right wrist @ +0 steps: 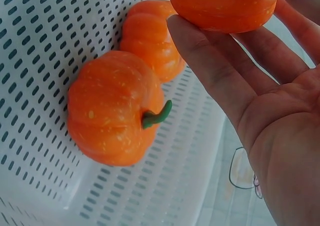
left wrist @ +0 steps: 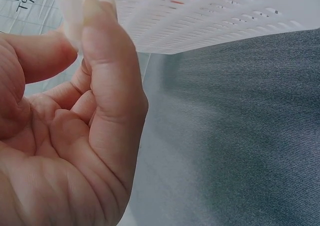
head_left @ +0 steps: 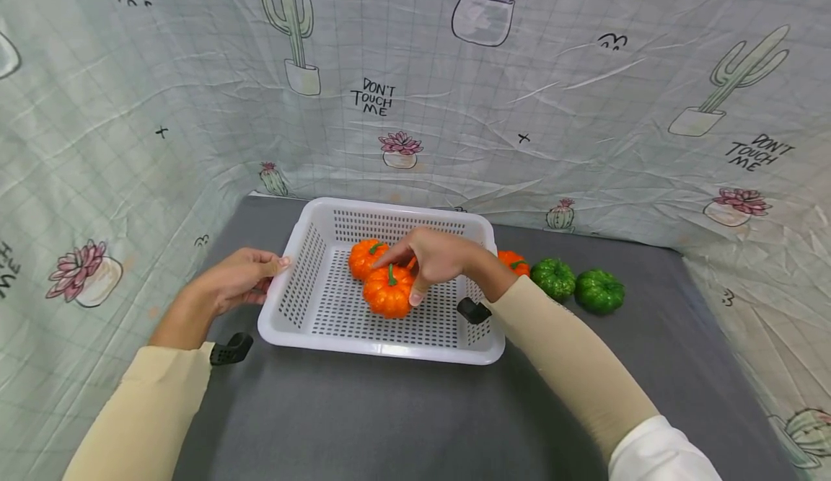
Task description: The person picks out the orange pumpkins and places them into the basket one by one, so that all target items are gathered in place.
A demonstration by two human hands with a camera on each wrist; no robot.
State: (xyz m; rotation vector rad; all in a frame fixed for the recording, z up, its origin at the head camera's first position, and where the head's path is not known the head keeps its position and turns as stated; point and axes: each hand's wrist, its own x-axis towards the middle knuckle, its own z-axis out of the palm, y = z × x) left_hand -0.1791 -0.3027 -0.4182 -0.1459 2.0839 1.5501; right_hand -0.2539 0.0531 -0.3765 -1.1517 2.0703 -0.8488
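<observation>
A white perforated plastic basket (head_left: 383, 350) stands on the dark tabletop. My left hand (head_left: 247, 279) pinches its left rim between thumb and index finger, as the left wrist view shows at close range. Inside the basket, my right hand (head_left: 433, 256) grips a small orange toy pumpkin (head_left: 387, 295) with a green stem, thumb on one side and fingers on the other. In the right wrist view this held pumpkin (right wrist: 222, 6) appears above two more orange pumpkins, a nearer one (right wrist: 115, 108) and a farther one (right wrist: 150, 38), both in the basket. The right hand partly hides one in the head view.
Right of the basket, an orange pumpkin (head_left: 514, 262) is partly covered by the right forearm. Beside it sit two green pumpkins, one (head_left: 553, 279) nearer the basket and another (head_left: 600, 292) farther right. A printed cloth (head_left: 415, 91) hangs behind and along both sides of the table.
</observation>
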